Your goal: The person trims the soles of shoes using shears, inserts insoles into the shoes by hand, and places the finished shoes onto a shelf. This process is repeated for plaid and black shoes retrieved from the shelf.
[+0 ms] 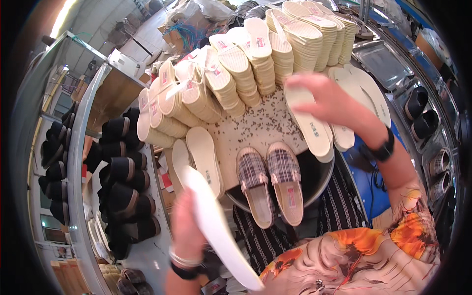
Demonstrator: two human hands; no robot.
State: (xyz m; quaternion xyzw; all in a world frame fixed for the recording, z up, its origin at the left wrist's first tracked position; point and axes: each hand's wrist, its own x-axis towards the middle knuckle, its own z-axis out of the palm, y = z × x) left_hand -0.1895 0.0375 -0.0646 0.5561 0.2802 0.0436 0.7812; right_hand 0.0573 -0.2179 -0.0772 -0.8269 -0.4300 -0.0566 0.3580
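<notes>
My left hand point(187, 226) holds a long white insole point(216, 226) low at the front, angled toward me. My right hand point(329, 101) reaches out over a cream insole point(309, 123) lying on the worktable point(255, 130) and rests on it; whether the fingers grip it is unclear. A pair of plaid slip-on shoes point(270, 182) sits side by side on a round dark basin rim point(319, 182), right in front of me. Two more cream insoles point(201, 157) lie left of the shoes.
Tied stacks of cream insoles point(236, 73) crowd the back of the table. Dark slip-on shoes point(123, 187) fill a metal rack on the left. Metal trays point(383, 61) with more shoes run along the right. Small dark specks litter the tabletop.
</notes>
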